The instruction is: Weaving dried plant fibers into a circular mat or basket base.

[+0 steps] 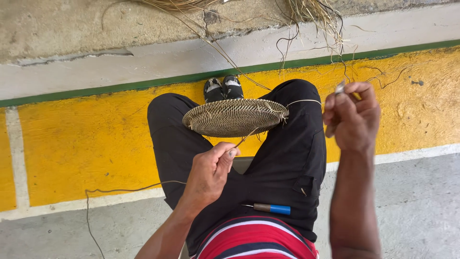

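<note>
A round woven basket base (235, 116), flat and tan with a dark speckled weave, rests across the person's knees near the middle of the view, on black trousers (287, 158). The left hand (209, 173), at about 7 o'clock from the disc, is pinched shut on a thin fibre strand (245, 137) that runs up to the disc's near edge. The right hand (352, 115), at 3 o'clock from the disc and well apart from it, is closed in a narrow grip on a small pale tool or blade (339, 88); a light strand (304, 101) stretches from the disc's right rim toward this hand. An awl with a blue handle (271, 208) lies on the lap at 5 o'clock from the disc. At 12 o'clock, 2 dark shoes (223, 88) show beyond the disc, on the yellow painted floor (72, 144). Loose dry grass (311, 14) lies at 1 o'clock, by the far edge.
</note>
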